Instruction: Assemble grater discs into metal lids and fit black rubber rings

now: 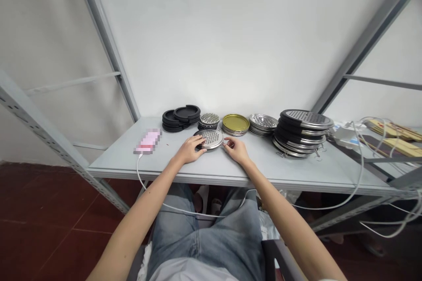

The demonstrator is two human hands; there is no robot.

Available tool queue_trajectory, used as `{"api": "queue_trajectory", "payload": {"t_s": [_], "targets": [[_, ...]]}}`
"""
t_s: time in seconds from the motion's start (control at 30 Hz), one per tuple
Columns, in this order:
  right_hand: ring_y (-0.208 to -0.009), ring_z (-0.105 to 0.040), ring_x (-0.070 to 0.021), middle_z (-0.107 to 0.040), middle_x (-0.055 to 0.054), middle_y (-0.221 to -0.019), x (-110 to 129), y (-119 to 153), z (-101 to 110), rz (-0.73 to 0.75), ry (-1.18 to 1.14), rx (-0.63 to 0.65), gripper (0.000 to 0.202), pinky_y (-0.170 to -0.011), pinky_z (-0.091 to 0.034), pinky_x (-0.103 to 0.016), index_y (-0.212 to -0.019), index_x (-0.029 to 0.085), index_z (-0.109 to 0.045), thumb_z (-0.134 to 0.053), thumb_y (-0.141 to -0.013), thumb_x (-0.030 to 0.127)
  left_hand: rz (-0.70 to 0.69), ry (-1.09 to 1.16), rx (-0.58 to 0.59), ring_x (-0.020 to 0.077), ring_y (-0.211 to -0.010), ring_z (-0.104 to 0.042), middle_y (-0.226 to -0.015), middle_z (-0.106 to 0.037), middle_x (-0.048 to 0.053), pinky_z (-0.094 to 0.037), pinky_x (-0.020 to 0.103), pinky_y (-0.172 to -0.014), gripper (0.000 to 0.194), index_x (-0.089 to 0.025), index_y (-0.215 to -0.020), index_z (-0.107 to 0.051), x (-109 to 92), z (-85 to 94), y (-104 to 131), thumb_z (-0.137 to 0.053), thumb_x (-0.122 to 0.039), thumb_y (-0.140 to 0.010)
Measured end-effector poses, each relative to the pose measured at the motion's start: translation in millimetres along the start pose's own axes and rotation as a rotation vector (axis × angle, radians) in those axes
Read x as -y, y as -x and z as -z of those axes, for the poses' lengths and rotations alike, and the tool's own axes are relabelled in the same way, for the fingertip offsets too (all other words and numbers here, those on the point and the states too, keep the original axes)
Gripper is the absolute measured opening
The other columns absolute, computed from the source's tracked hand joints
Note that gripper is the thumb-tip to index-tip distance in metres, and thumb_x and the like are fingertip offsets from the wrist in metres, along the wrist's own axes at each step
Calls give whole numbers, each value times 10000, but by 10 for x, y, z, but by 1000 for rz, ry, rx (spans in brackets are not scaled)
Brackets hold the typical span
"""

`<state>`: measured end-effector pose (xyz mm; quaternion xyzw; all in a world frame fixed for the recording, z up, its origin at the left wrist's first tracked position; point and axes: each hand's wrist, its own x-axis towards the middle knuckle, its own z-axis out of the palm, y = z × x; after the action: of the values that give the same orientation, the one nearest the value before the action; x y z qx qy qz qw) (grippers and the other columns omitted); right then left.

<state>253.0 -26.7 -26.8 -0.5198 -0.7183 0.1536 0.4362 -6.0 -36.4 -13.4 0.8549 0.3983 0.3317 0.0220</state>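
A round metal disc with rows of holes and a black part at its left [212, 138] lies flat on the grey table, between my hands. My left hand [190, 149] grips its left side, fingers on top and thumb at the near edge. At the disc's right edge, my right hand [236, 149] has its thumb and fingertips pinched together; whatever is between them is too small to make out. Just behind the disc is a stack of small perforated discs [209, 119]. Beside that stack sits a pile of gold-coloured round plates [235, 123].
Black rings [181, 116] are piled at the back left. Silver perforated plates [263, 122] and a tall stack of assembled discs [298, 134] stand to the right. A pink phone [148, 142] trails a white cable off the front edge. Metal posts flank the table [198, 172].
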Motion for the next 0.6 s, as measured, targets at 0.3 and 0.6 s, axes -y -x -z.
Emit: {"api": "queue_trajectory", "payload": {"t_s": [0.3, 0.6], "targets": [[-587, -563, -165, -613, -8, -598, 30, -1, 29, -76, 77, 0, 334, -628, -437, -288, -955, 146, -729, -508, -785, 330, -29, 18, -18, 285, -1276, -530, -1336, -600, 135, -409, 479, -1105, 468, -174, -1227, -656, 7, 9, -9, -706, -365, -803], [-783, -680, -224, -748, -79, -869, -59, -26, 1, -133, 49, -93, 265, -819, -531, -373, -878, 191, -736, -497, -784, 257, -27, 68, -45, 296, -1235, -563, -1303, -621, 127, -439, 501, -1075, 416, -185, -1169, -694, 15, 24, 1, -696, -306, -771]]}}
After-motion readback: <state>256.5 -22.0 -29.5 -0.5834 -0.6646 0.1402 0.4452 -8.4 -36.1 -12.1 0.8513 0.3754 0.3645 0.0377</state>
